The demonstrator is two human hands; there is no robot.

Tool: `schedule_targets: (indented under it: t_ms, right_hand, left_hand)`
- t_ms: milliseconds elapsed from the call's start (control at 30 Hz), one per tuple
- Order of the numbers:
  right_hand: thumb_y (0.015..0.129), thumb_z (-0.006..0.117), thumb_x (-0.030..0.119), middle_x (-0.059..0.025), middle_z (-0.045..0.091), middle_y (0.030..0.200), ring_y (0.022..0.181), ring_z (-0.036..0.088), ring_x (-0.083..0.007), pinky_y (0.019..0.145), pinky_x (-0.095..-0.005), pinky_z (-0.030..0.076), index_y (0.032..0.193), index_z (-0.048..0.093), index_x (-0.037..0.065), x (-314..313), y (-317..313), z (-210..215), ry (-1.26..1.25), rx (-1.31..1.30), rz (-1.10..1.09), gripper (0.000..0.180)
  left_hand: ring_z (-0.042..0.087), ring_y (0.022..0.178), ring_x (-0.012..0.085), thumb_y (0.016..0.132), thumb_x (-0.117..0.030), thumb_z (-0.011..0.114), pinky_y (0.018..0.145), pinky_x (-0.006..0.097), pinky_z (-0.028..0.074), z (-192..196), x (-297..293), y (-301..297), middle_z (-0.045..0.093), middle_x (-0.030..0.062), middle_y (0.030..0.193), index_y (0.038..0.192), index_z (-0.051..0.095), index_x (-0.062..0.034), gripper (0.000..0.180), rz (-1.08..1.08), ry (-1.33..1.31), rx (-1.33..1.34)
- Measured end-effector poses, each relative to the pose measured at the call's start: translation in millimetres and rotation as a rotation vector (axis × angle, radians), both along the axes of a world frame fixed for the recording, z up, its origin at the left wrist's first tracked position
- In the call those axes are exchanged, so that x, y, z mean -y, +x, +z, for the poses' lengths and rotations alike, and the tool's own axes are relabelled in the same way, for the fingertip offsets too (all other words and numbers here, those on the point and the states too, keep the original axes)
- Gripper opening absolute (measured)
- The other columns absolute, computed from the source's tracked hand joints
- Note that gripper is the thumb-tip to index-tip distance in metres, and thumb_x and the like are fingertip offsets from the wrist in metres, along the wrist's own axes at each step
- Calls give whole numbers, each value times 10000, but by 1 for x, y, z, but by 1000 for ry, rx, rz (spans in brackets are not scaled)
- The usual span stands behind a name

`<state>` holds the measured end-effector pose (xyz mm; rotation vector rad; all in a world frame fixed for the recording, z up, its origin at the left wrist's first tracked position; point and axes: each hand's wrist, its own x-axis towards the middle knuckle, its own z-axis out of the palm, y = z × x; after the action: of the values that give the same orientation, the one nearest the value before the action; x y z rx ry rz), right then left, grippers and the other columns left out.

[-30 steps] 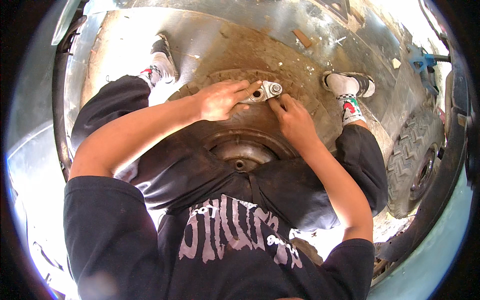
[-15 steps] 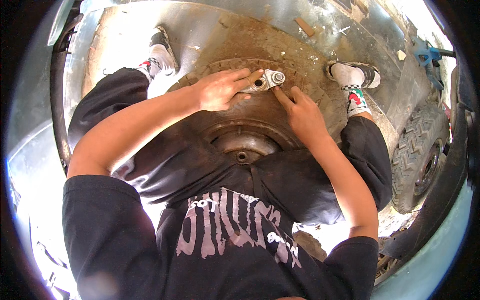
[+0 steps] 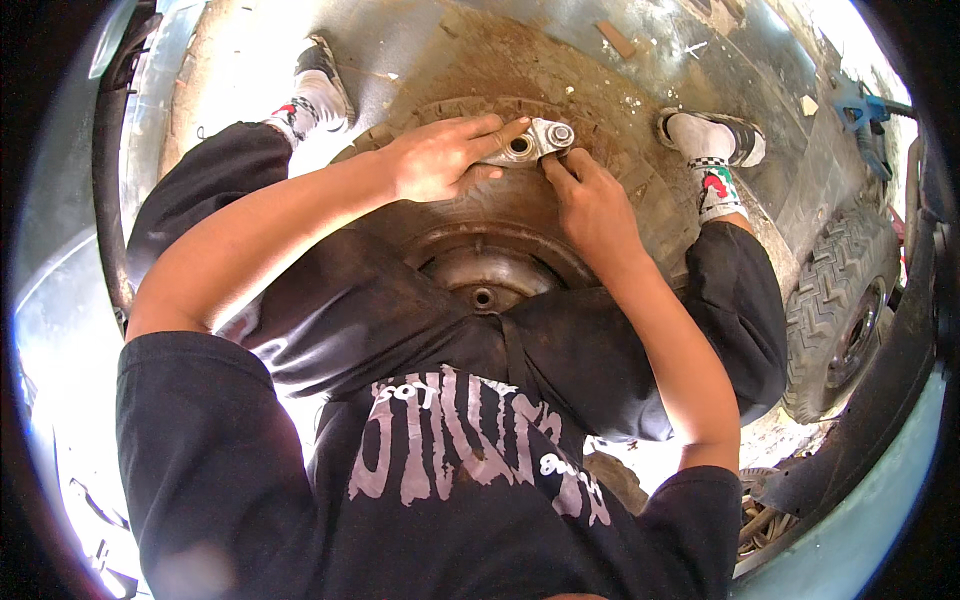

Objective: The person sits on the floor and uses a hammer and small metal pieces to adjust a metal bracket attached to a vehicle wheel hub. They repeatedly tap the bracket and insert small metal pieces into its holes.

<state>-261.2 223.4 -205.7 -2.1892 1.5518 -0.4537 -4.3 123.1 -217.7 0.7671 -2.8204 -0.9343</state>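
Note:
I sit astride a dusty tyre [image 3: 640, 205] lying flat on the ground, its steel rim [image 3: 485, 280] showing between my knees. A small silver metal bracket [image 3: 535, 142] with two round holes rests on the far part of the tyre. My left hand [image 3: 435, 160] lies over the bracket's left end, fingers stretched across it. My right hand [image 3: 590, 200] pinches the bracket's near edge with thumb and fingers. Both forearms reach forward from the lower edge over my black trousers and black printed shirt.
My feet in white socks and dark shoes [image 3: 325, 85] [image 3: 715, 140] rest on the dirty concrete floor [image 3: 230, 60]. A second tyre with knobbly tread [image 3: 840, 300] stands at the right. A blue tool [image 3: 860, 105] lies at the far right. Wood scraps [image 3: 615, 38] lie beyond.
Both hands have stayed on the bracket while it shifted slightly on the tyre. The view has tilted a little, so the hands and tyre sit higher in the picture.

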Motion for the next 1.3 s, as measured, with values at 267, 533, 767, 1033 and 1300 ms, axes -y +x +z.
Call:
schedule_targets:
  t_ms: [267, 533, 767, 1033, 1300]
  right_hand:
    - [944, 683, 102, -190, 643, 890, 783, 658, -401, 733, -483, 534, 1222, 769, 118, 9, -40, 29, 26, 140, -214, 291]
    - [962, 707, 150, -210, 709, 917, 831, 696, -397, 755, -463, 540, 1196, 775, 90, 21, -41, 42, 4, 225, -310, 251]
    - [979, 693, 177, -218, 754, 1069, 942, 733, -396, 832, -434, 565, 1186, 773, 66, 29, -48, 37, -14, 348, -367, 248]
    - [1000, 680, 241, -205, 767, 1062, 942, 753, -345, 855, -398, 565, 1231, 764, 89, 39, -55, 43, -2, 520, -473, 289]
    - [999, 692, 332, -201, 777, 1023, 930, 757, -298, 856, -387, 559, 1264, 760, 125, 37, -56, 36, 188, 582, -560, 344]
  left_hand:
    - [622, 1167, 414, 988, -305, 708, 1006, 475, 542, 0, 9, 5, 553, 196, 1343, 1641, 339, -137, 768, 13, -64, -73]
    - [644, 1181, 400, 898, -284, 798, 996, 458, 565, 5, 7, -2, 609, 187, 1294, 1562, 467, -100, 764, 2, -271, -56]
    - [684, 1135, 400, 892, -128, 771, 947, 473, 579, 21, -7, -10, 688, 234, 1240, 1481, 551, -54, 634, 135, -235, -77]
    - [723, 1079, 341, 962, -61, 690, 937, 416, 559, 39, 19, 2, 721, 196, 1271, 1471, 566, -3, 527, 384, 453, -161]
    - [701, 875, 205, 1005, -238, 667, 804, 352, 576, 39, 33, -19, 741, 135, 1090, 1406, 636, 7, 471, 666, 954, -251]
